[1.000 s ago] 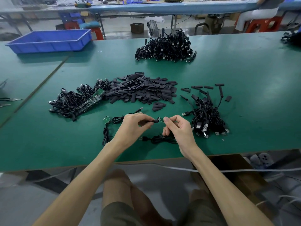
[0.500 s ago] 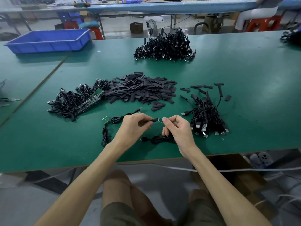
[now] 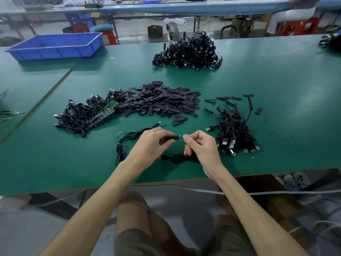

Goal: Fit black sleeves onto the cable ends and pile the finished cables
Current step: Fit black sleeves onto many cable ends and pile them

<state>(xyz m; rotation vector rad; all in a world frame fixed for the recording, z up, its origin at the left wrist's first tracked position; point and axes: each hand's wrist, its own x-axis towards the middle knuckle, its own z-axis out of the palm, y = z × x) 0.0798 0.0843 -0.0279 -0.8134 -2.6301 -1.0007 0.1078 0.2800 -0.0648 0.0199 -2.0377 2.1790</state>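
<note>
left fingers: the thumb and forefinger [image 3: 163, 133] of my left hand [image 3: 151, 143] pinch a black sleeve [image 3: 171, 138], one end turned toward the other hand; the other fingers curl loosely under.
right fingers: the thumb and forefinger [image 3: 190, 135] of my right hand [image 3: 201, 146] pinch the board end [image 3: 181, 137] of the cable, a small green strip, right at the sleeve's mouth. the lower fingers are curled in, and i cannot tell whether they trap the wire.
gap: sleeve and board end look touching or nearly so. i cannot tell whether the tip is already inside.
cable: its black loops [image 3: 181, 157] lie on the green table [image 3: 286, 80] just under and between my hands.
step: i judge this to be the feeding-in of the board end, one cable mid-fit and not yet ready for piling.
next move: it calls for lining the strip flat with the sleeve mouth and sliding the sleeve over it, with a light pinch so the mouth isn't squashed closed.
next in line: a second cable [image 3: 121, 145] with a bare green board lies just left of my left hand.
stock: a loose sleeve heap [image 3: 162, 100] sits beyond my hands, with an unsleeved cable bundle [image 3: 84, 115] touching its left side.
finished: a sleeved cable pile [image 3: 234, 132] lies near my right hand, and a bigger cable heap [image 3: 186, 52] sits far back.
hard to make out: any detail on the strip is too small, and the fingertips are slightly blurred.
cut off: a dark tangle at the right edge and thin objects at the left edge run out of view. a blue tray [image 3: 55, 46] stands back left.
</note>
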